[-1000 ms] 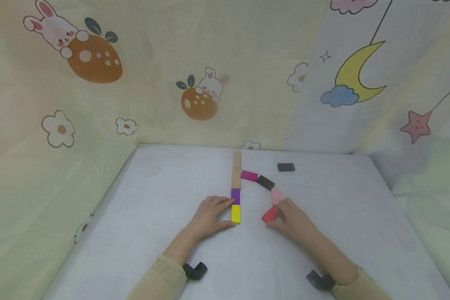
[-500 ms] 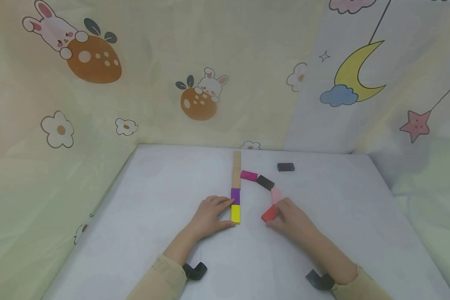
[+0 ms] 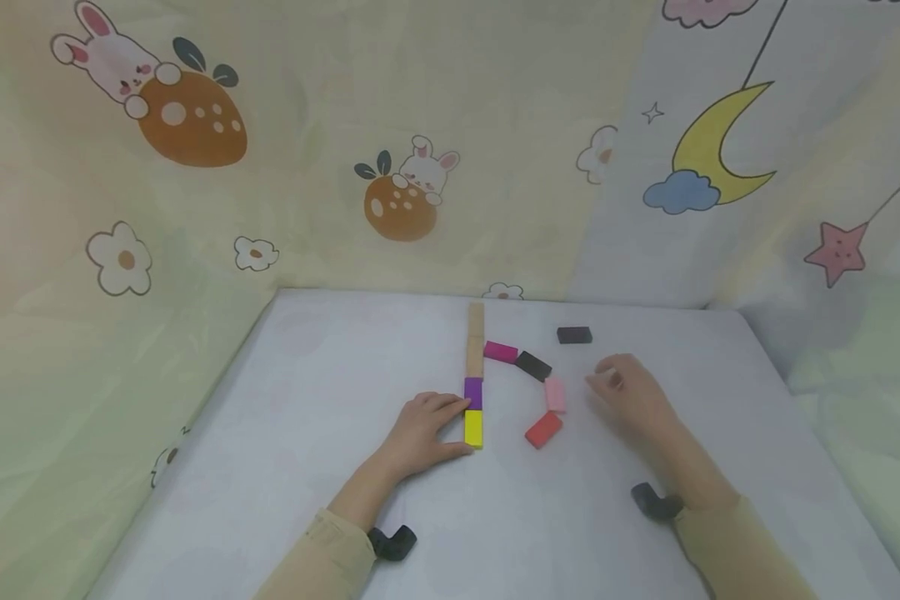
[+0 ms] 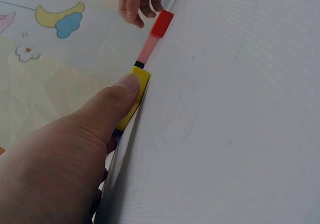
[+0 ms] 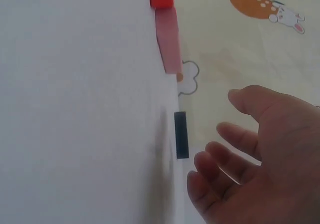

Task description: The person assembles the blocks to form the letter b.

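- Yellow block — nearest end of a straight row on the white table; the left hand rests beside it, the thumb and fingertips touching its left side, fingers fairly straight and clasping nothing.
- Purple block — touching the yellow block's far end; two tan blocks lie beyond it in the same line.
- Red block — right of the yellow block, apart from it and tilted, free of either hand.
- Pink block — just beyond the red one; a black block and a magenta block curve from it back towards the row.
- Right hand — right of the pink block, clear of every block, fingers loosely spread and empty.
- Lone black block — beyond the right hand, well right of the row's far end.
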Demonstrator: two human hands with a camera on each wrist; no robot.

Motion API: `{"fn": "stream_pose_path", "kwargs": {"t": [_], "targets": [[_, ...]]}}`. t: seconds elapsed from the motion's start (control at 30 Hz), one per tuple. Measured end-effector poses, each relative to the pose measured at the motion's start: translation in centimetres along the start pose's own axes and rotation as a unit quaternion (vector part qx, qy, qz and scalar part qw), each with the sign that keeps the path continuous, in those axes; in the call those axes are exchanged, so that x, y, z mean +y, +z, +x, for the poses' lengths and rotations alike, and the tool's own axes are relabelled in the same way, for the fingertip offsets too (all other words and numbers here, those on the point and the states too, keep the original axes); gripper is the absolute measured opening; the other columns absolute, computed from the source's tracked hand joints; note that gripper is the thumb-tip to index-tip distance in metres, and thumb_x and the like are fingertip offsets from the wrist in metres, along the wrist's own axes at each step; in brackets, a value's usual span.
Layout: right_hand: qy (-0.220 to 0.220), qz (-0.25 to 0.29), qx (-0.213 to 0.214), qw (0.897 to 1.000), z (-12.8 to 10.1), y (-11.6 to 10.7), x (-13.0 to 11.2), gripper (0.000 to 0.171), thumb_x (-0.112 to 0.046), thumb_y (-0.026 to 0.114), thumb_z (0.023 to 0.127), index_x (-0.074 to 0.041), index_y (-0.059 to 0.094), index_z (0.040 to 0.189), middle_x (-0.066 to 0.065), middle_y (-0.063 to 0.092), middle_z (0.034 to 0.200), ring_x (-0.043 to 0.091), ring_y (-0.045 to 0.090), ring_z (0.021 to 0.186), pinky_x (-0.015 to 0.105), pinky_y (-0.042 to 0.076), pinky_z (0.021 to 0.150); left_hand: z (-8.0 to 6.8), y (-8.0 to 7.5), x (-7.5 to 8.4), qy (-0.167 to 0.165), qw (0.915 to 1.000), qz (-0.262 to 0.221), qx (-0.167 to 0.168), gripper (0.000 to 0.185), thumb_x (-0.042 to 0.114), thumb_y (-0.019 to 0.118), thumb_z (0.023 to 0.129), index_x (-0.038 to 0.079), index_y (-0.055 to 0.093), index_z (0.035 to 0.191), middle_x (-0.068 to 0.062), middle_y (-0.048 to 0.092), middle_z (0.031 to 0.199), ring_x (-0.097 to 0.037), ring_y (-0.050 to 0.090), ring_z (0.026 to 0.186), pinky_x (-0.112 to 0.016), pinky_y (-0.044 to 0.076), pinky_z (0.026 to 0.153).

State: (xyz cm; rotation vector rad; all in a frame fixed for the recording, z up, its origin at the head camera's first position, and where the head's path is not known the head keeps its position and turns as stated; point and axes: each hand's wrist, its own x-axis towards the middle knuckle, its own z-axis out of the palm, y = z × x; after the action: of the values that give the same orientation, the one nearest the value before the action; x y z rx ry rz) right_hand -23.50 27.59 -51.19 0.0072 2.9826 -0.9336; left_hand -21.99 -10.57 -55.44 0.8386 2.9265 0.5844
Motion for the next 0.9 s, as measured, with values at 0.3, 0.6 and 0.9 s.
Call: {"fn": "stream_pose_path", "kwargs": {"t": [0.3,0.6,0.9], "targets": [[0.02,0.024,-0.033,0.999,3.8,-0.7,1.1,0.066,-0.06,0.048,0.097,-0.011,0.044,0.141,0.016,0.049,0.139,0.036,0.049,0.122,0.057,0.045,0.098,0.0,0.1,-0.1,0.005,1.0,0.0,0.004,0.076,0.063,0.067,0.084,0.035,0.042,0.15,0.007,0.05,0.147,-0.022,0.041,0.137,-0.05,0.033,0.117],[0.021,0.005,-0.035,0.999,7.4,-0.1,1.5,0.055,-0.039,0.044,0.104,-0.01,0.036,0.15,0.019,0.046,0.146,0.041,0.046,0.131,0.063,0.038,0.106,0.0,0.0,0.0,0.008,1.0,0.003,0.002,0.076,0.063,0.067,0.084,0.035,0.042,0.15,0.006,0.051,0.147,-0.023,0.041,0.137,-0.05,0.033,0.117],[-0.018,-0.04,-0.034,0.998,9.9,0.1,0.7,0.058,-0.034,0.05,0.1,-0.002,0.041,0.147,0.026,0.043,0.147,0.044,0.035,0.139,0.06,0.027,0.116,0.1,0.0,0.0,0.011,0.9999,0.007,0.004,0.076,0.064,0.066,0.084,0.035,0.042,0.15,0.006,0.051,0.146,-0.023,0.042,0.136,-0.05,0.034,0.116]]}}
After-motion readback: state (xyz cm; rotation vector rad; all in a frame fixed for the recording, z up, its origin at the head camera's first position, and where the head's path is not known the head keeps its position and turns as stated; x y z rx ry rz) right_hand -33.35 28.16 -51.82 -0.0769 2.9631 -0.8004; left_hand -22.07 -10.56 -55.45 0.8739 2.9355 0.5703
